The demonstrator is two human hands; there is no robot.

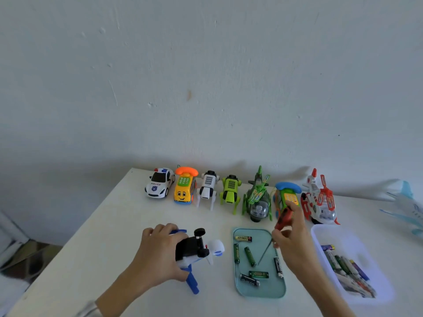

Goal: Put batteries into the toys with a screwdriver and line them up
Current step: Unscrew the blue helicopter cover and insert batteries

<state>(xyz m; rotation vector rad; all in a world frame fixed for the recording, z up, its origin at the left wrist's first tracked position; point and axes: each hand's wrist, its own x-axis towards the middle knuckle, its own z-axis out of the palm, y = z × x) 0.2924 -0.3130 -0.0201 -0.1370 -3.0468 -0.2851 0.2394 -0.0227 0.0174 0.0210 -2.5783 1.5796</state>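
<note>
My left hand (160, 250) grips a white and blue toy plane (196, 250) turned belly up, its black underside and wheels showing. My right hand (291, 243) holds a red-handled screwdriver (282, 219); its thin shaft points down-left over the pale green tray (261, 291). Several green and black batteries (249, 256) lie loose in that tray. Along the back of the table stands a row of toys: police car (159, 183), yellow phone car (185, 186), white robot dog (207, 187), green robot dog (230, 192), green helicopter (258, 197), blue-handset phone car (287, 195), red and white helicopter (319, 200).
A clear plastic box (320, 239) at the right holds several more batteries. A pale blue toy plane (409, 207) lies at the far right edge. The white table (103, 248) ends at the left; a wall rises behind the toys.
</note>
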